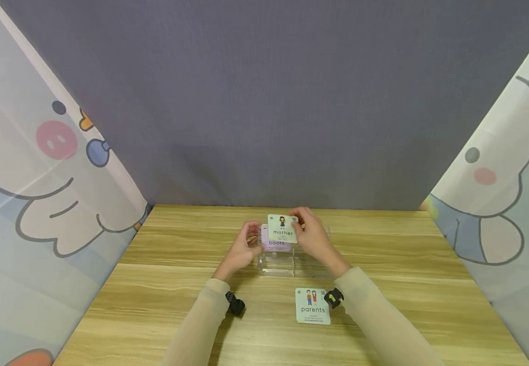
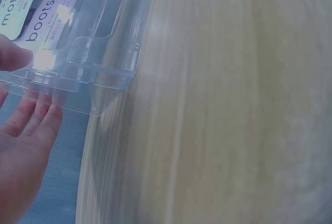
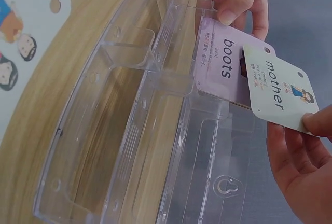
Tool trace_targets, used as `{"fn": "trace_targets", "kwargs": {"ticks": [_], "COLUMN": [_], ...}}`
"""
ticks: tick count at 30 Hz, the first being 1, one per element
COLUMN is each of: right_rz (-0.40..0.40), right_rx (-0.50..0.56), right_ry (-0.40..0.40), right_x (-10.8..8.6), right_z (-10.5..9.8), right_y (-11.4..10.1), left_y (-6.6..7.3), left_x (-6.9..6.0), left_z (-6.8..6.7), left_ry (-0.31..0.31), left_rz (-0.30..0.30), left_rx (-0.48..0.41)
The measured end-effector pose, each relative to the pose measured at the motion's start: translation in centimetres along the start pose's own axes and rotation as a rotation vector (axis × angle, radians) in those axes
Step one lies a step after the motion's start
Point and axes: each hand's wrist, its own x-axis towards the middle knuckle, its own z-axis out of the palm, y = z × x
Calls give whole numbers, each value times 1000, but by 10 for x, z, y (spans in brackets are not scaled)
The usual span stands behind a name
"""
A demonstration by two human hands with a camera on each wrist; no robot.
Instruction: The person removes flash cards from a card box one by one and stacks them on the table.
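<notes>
A clear plastic tiered rack (image 3: 124,146) stands on the table, its back tier holding a purple card printed "boots" (image 3: 220,63). More card edges show beneath that card. At the rack's left end, my left hand (image 1: 242,247) has its thumb on the card's edge and its other fingers behind the clear plastic. My right hand (image 1: 314,237) pinches a pale green card printed "mother" (image 1: 282,226) by its right side, thumb in front and fingers behind. This card overlaps the upper part of the boots card. The lower front tiers hold no cards.
Nearer me, a pale card printed "parents" (image 1: 312,306) lies face up on the wooden table (image 1: 164,305), beside my right wrist. A grey panel (image 1: 283,101) rises behind the table, with cartoon-printed curtains (image 1: 22,244) along both sides.
</notes>
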Motion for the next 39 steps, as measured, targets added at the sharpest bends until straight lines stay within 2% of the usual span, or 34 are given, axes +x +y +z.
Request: {"fn": "trace_targets", "kwargs": {"ticks": [10,11,17,19,33,39], "right_rz": [1,4,8,6,55,54], "right_rx": [44,49,61,68,173,186], "right_ry": [0,-1,-1,-3,-36,-41], "right_x": [-4,-4,-7,-7,-14,-15], "right_z": [-5,-6,-11,-12,-25,-31], "right_y": [-1,-1,-5,-5,-14,-19], "left_y": [-1,3,4,-1,-4,-4], "left_x": [0,-1,-1,1,1,2], "left_z": [2,2,2,2,0,-1], "left_ry": [1,-3,3,6,-2,-7], "left_rz": [3,-2,-5,2,5,19], "left_rx": [-3,-12,-9,1,-7,-3]}}
